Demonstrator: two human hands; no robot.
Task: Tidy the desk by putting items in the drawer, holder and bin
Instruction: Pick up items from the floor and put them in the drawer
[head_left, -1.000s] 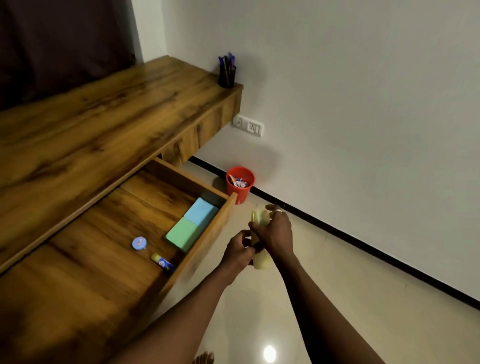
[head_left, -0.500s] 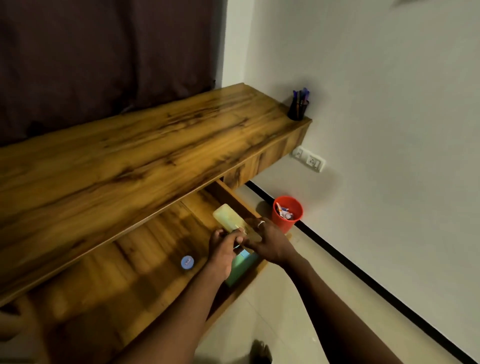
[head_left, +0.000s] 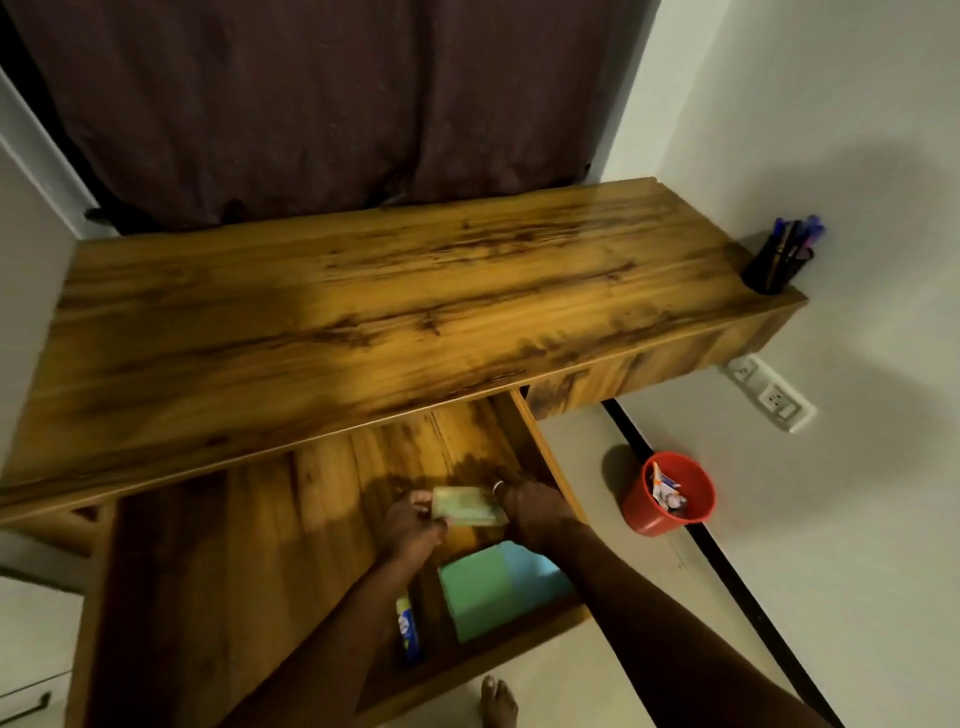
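Note:
A pale yellow-green pad (head_left: 467, 506) is held low inside the open wooden drawer (head_left: 291, 525), near its right side. My left hand (head_left: 413, 522) grips the pad's left end and my right hand (head_left: 535, 506), with a ring on one finger, grips its right end. Just in front of my hands a green block (head_left: 475, 590) and a light blue block (head_left: 537, 569) lie side by side in the drawer. A small blue and yellow tube (head_left: 408, 626) lies left of them, partly under my left forearm.
The wooden desk top (head_left: 363, 301) is bare apart from a black pen holder (head_left: 776, 265) with several pens at its far right corner. A red bin (head_left: 670, 493) with scraps stands on the floor by the wall. A wall socket (head_left: 774, 397) sits above it.
Both hands carried the pad from over the floor near the bin into the open drawer. The camera swung left and now faces the desk squarely.

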